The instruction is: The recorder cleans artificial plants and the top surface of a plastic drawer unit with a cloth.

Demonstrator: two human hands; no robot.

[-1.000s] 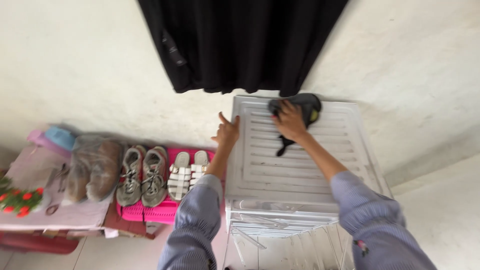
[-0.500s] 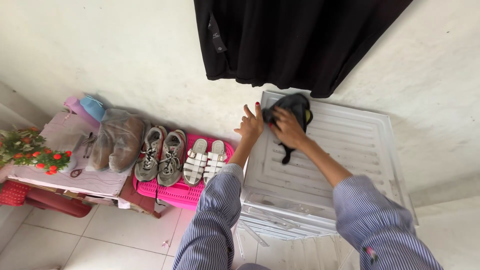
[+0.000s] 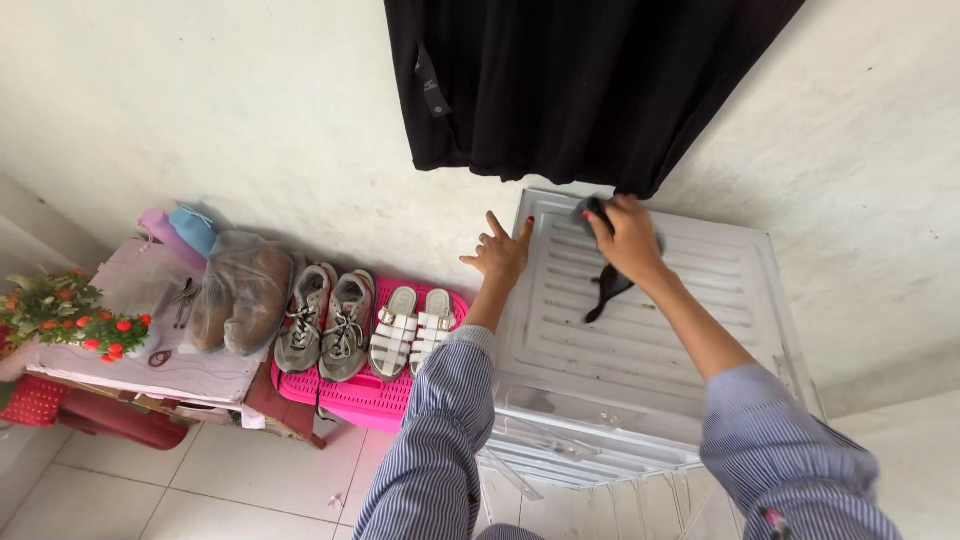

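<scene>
The right hand [image 3: 628, 235] is closed around a dark grey cloth [image 3: 606, 282], which is bunched under the fingers and pressed against the ribbed top of a white plastic cabinet [image 3: 640, 350]. A loose strip of the cloth is seen trailing out from beneath the hand toward 7 o'clock, lying flat on the ribs. The cloth is found near the far edge of the cabinet top, just below the hem of a black garment [image 3: 580, 85] that is hung against the pale wall.

The left hand [image 3: 500, 252] is spread open, with fingers apart and nothing held; its fingertips are rested at the cabinet's far left corner, at 9 o'clock from the right hand.

Both forearms are covered by blue striped sleeves.

At 9 o'clock from the cabinet, a pink basket [image 3: 345, 385] is set upside down, and two pairs of footwear are carried on it: one pair of grey sneakers [image 3: 324, 325] and one pair of white sandals [image 3: 408, 331]. Further toward 9 o'clock, one pair of brown shoes in a clear bag [image 3: 240, 300] is laid on a cloth-covered bench [image 3: 120, 360]. One bunch of red flowers [image 3: 70, 320] is seen at the bench's left end.
</scene>
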